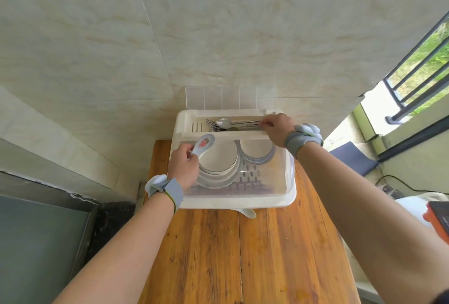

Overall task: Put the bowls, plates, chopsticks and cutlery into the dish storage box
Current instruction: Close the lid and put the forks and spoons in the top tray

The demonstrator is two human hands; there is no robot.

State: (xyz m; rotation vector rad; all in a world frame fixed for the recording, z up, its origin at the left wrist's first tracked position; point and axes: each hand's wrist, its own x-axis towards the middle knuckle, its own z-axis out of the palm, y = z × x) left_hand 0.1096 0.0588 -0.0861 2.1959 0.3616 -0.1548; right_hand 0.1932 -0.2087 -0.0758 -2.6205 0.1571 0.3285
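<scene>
The white dish storage box (243, 203) stands at the far end of the wooden table (243, 255), against the tiled wall. Under its clear front cover, white plates (218, 165) and bowls (258, 152) stand on edge. The rear cutlery tray (194, 127) holds forks and a metal spoon (224, 122). My right hand (277, 129) pinches the handle ends of that metal cutlery at the tray's right side. Over the box's left part, my left hand (183, 165) grips a white ceramic spoon with a flower print (204, 143), bowl end pointing away.
The tray's clear lid (221, 97) stands raised against the wall. A white drain spout (247, 212) sticks out under the box front. At the right are a blue pad (352, 160), a black cable, a white container and an orange device (437, 218). A dark counter lies left.
</scene>
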